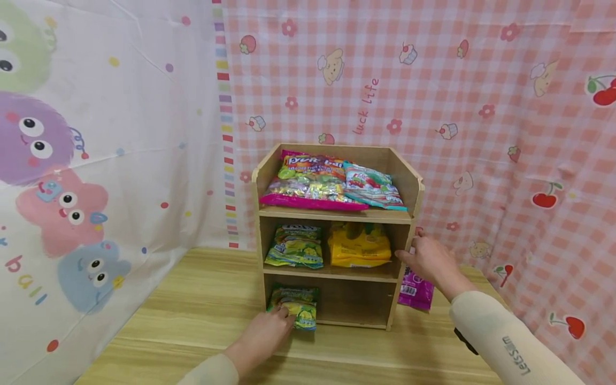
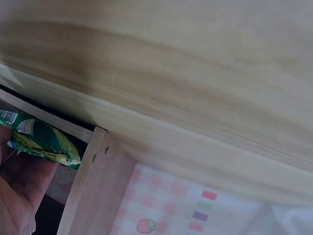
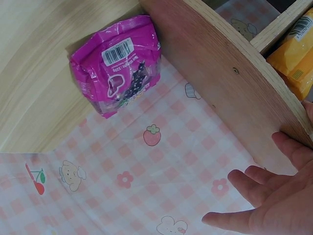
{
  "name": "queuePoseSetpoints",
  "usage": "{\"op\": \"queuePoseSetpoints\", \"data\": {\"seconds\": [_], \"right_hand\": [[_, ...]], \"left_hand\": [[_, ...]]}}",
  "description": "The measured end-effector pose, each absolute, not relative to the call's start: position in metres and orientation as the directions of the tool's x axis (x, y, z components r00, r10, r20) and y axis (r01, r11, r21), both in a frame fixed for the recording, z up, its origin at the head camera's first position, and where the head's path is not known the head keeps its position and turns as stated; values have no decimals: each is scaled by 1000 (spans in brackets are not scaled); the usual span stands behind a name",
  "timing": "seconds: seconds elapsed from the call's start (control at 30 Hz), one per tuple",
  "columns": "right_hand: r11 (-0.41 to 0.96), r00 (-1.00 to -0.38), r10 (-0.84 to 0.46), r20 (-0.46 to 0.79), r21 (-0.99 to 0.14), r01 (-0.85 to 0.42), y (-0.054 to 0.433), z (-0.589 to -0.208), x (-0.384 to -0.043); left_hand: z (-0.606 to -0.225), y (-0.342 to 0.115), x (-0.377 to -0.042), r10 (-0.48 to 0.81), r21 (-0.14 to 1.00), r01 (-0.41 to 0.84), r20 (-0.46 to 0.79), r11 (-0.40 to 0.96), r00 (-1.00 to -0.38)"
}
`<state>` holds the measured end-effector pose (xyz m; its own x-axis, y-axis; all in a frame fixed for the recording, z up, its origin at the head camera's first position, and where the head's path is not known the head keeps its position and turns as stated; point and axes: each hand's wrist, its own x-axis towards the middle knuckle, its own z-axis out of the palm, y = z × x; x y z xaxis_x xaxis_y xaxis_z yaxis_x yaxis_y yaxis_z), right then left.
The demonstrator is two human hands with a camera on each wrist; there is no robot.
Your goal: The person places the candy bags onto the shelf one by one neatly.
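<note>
We see a glossy bag (image 1: pixel 306 314), dark green above and yellow-green below, printed with yellow fruit. We have our left hand (image 1: pixel 268 332) clamped on it; it reaches past the fingertips into the shelf's (image 1: pixel 332 215) lowest opening. Our right hand (image 1: pixel 433 262), fingers spread, is at the shelf's side.

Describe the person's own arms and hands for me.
Both the left hand and the right hand are bare, without gloves. Each arm wears a cream sleeve: the left sleeve shows no lettering where visible, while the right sleeve carries dark lettering, apparently "LetsSlim". A small black piece shows beneath the right cuff.
</note>
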<state>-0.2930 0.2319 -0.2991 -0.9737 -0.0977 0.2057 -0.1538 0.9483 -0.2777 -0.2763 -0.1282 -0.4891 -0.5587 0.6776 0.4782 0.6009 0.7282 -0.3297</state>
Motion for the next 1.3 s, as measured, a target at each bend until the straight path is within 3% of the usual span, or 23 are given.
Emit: {"op": "queuePoseSetpoints", "data": {"seconds": [0.23, 0.4, 0.7, 1.13, 1.3], "right_hand": [[950, -974, -102, 201, -271, -155, 233, -299, -293], [949, -973, -107, 205, -271, -161, 234, -299, -294], [950, -972, -110, 209, -266, -165, 233, -301, -294], [948, -970, -109, 217, -271, -167, 233, -300, -294], [946, -974, -100, 202, -283, -156, 233, -299, -293]], "left_hand": [[-491, -125, -285, 640, -262, 594, 454, 761, -620], [-488, -122, -283, 658, -310, 581, 391, 752, -643], [-494, -115, -290, 716, -430, 575, 363, 697, -597], [-491, -108, -301, 686, -449, 537, 296, 714, -664], [-492, -105, -302, 705, -495, 527, 300, 691, -642]]}}
